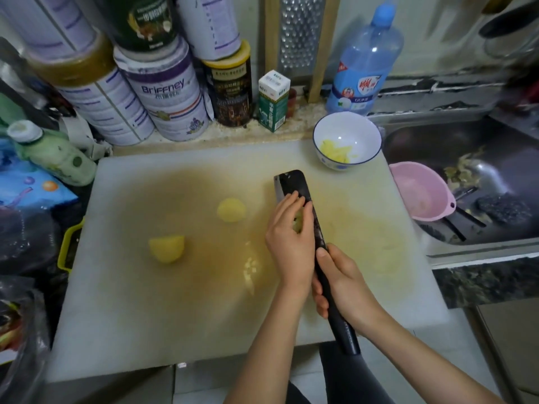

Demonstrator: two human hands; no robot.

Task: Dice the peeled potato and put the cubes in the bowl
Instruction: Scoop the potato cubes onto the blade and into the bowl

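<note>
left hand (288, 240) mostly hides potato pieces (298, 225)

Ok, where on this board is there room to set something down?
Bare: the board's near-left corner, in front of the potato half, and its right strip between knife and pink strainer. Crowded: around the left hand, right hand and bowl.

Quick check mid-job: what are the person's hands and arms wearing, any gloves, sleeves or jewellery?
Nothing on them. The left hand and right hand are bare, without gloves, and no ring shows on the visible fingers. The left forearm and right forearm are bare to the bottom edge of the picture: no sleeve, watch or bracelet in view.
</note>
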